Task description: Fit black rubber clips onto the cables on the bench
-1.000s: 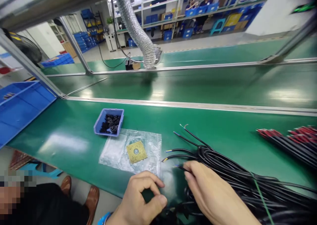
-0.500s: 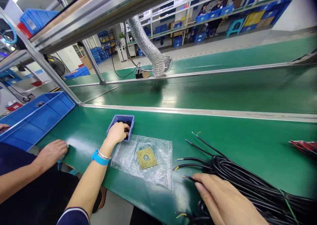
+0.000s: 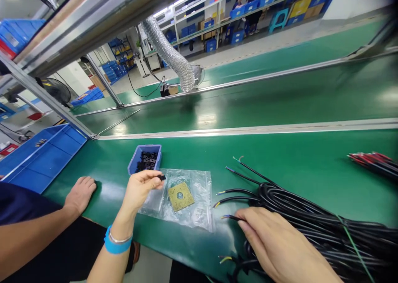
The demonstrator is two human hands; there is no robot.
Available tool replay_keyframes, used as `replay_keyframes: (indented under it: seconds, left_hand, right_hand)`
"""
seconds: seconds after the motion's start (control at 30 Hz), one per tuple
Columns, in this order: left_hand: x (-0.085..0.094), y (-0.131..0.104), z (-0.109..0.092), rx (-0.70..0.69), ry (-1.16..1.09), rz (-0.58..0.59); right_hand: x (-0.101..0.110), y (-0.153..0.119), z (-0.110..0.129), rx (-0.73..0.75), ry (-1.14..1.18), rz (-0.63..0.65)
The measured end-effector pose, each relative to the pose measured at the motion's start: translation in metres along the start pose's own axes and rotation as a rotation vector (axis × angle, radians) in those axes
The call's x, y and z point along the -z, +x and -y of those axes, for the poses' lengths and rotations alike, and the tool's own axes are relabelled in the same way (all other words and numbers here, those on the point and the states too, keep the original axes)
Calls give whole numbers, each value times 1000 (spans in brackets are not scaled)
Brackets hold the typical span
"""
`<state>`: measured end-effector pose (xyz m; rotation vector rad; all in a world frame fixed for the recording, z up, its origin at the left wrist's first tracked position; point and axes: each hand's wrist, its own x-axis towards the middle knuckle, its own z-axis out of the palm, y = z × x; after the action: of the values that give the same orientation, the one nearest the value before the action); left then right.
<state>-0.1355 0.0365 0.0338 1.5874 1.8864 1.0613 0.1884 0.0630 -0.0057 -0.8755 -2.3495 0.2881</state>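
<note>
Between thumb and fingertips, my left hand [image 3: 141, 188] pinches a small black part [image 3: 161, 177], just in front of a blue-purple bin [image 3: 133, 160] that holds several similar black pieces. My right hand [image 3: 276, 237] grips a black cable end [image 3: 231, 218] with its coloured wires exposed. Coiled black cables [image 3: 289, 202] lie beside and beneath that hand. On the green table [image 3: 192, 154], a clear plastic bag [image 3: 202, 208] lies flat between my hands, with a speckled yellow square plate [image 3: 186, 198] that has a round hole.
Another person's hand [image 3: 81, 193] rests on the table at the left, near a large blue tray [image 3: 59, 152]. A bundle of red and black wires [image 3: 373, 162] lies at the far right. A silver duct [image 3: 174, 59] hangs over the metal rail [image 3: 248, 130].
My left hand has come out of the bin towards me with a small black part in its fingertips. My right hand still grips the cable end. The camera view has shifted.
</note>
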Motion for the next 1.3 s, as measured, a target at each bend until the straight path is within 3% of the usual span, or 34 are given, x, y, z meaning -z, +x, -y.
replay_keyframes:
  seconds: [0.1,0.27,0.5,0.67,0.77,0.9,1.0,1.1,1.3]
  left_hand:
    - [-25,-13,-8,-61,10,75]
    - [-55,-22,-13,-227,213,91]
    - [-64,-20,-23,-359,391,233]
    - [-65,-18,-29,-349,371,221]
    - [-76,-31,-35,-196,167,117]
    - [-105,-56,-47,240,-540,20]
    - [-122,-67,-59,410,-884,30]
    - [-126,-69,-71,482,-1038,3]
    - [-122,-72,-78,457,-1038,-55]
  right_hand:
    - [2,-1,4,-28,0,-20]
    - [6,0,8,-77,94,-64]
    - [10,1,7,-83,178,-90]
    - [15,4,8,-81,244,-135]
    - [17,3,9,-93,272,-176]
    - [18,3,10,-61,294,-196]
    - [18,4,11,-47,307,-208]
    - [18,5,11,-28,317,-216]
    - [17,6,12,-9,327,-215]
